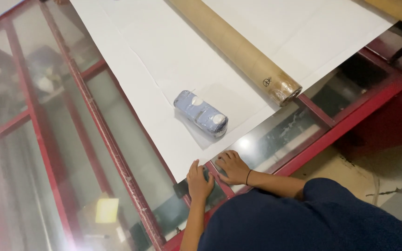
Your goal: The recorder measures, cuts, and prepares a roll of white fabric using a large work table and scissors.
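Item: white sheet (164, 69), large, spread flat over a glass tabletop (47, 139) with red frame bars.

Grip, left hand (199, 179): we see it pressed palm-down at the sheet's near corner, fingers curled over a small dark flat object (181, 188) that pokes out on its outer side; what that object is we cannot tell. The hand reads as closed down on it, not lifting.

Grip, right hand (232, 166): fingers spread flat, open, holding nothing, resting on the glass and a red bar just beside the left hand and just below the sheet's near edge. A dark band sits on its wrist.

Handling note, our judgement: the work in hand looks like fixing or trimming the sheet's corner. We would keep the open hand flat as an anchor right beside the working hand, press straight down rather than sideways so the sheet does not creep or wrinkle, and move the dark object slowly along the edge.

Condition of sheet: smooth, matte, a faint crease line running up from the corner; near edge straight, corner lying flat.

Beyond the grips, on the sheet: a bluish wrapped roll (201, 113) lying on its side, apart from both hands; further off, a long brown cardboard tube (238, 49) lying diagonally, its open end overhanging the sheet's edge.
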